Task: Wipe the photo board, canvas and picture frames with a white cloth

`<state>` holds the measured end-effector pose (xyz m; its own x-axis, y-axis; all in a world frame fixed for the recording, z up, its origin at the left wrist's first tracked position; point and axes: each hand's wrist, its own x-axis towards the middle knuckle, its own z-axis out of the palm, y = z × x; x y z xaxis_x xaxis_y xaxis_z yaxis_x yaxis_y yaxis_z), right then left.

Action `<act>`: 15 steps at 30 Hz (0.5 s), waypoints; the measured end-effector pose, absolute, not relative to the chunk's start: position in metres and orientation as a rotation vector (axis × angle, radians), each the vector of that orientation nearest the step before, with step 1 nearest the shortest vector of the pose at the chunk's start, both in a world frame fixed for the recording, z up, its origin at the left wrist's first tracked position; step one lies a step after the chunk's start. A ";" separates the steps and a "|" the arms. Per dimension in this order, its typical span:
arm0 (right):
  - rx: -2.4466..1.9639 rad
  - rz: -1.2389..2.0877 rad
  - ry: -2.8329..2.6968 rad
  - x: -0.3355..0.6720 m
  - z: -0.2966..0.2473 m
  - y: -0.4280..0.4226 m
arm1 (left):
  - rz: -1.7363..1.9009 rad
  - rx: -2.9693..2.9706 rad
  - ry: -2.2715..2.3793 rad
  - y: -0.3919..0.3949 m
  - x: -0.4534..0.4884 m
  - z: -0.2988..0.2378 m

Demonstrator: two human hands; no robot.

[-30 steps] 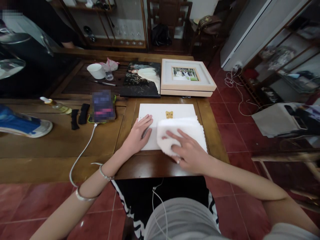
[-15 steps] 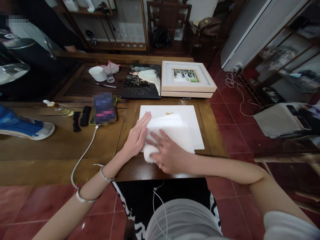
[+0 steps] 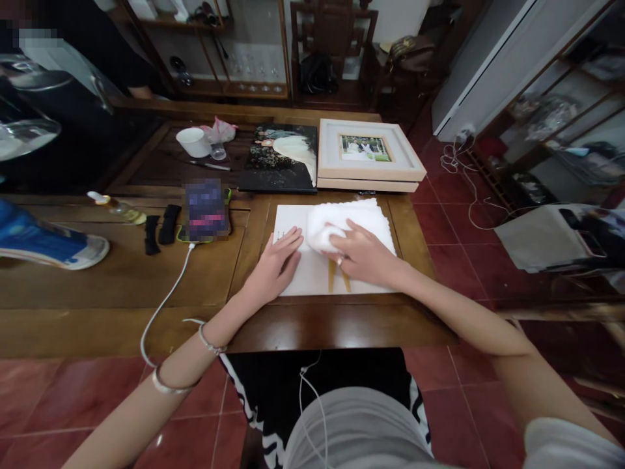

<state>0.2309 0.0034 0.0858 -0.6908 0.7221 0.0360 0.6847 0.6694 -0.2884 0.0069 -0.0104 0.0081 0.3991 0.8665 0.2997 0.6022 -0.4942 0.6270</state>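
Note:
My left hand [image 3: 277, 266] lies flat on the left side of a white board [image 3: 307, 280], fingers stretched out. A bunched white cloth [image 3: 342, 218] covers the board's upper right part, and my right hand [image 3: 364, 253] grips it with bent fingers. Two golden-yellow strips [image 3: 331, 277] on the board show below the cloth. Small dark marks run along the board's left edge. The rest of the board's face is hidden under the cloth and my hands.
Behind the board lie a dark photo panel [image 3: 283, 156] and stacked pale frames [image 3: 410, 170]. To the left are a phone-like device [image 3: 206, 210] with a white cable [image 3: 163, 301], black strips [image 3: 168, 225], a dropper bottle [image 3: 117, 208] and a white cup [image 3: 194, 142]. A person's arm shows at far left.
My right hand has moved the cloth away from me and to the right, from the board's near edge to its far part. The yellow strips are now uncovered. My left hand stays nearly in place.

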 end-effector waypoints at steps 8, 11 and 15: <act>-0.971 0.607 -2.664 0.161 0.072 0.079 | 0.938 2.261 1.213 -0.008 0.006 0.007; -0.936 0.647 -2.649 0.151 0.067 0.084 | 0.954 2.273 1.188 -0.008 0.005 0.007; -0.982 0.725 -2.538 0.179 0.067 0.077 | 0.917 2.251 1.234 -0.008 0.005 0.004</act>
<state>0.1794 0.0766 0.0668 -0.7107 0.6943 0.1137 0.5295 0.6342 -0.5633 0.0047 -0.0085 0.0043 0.3904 0.8518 0.3493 0.5800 -0.5222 0.6252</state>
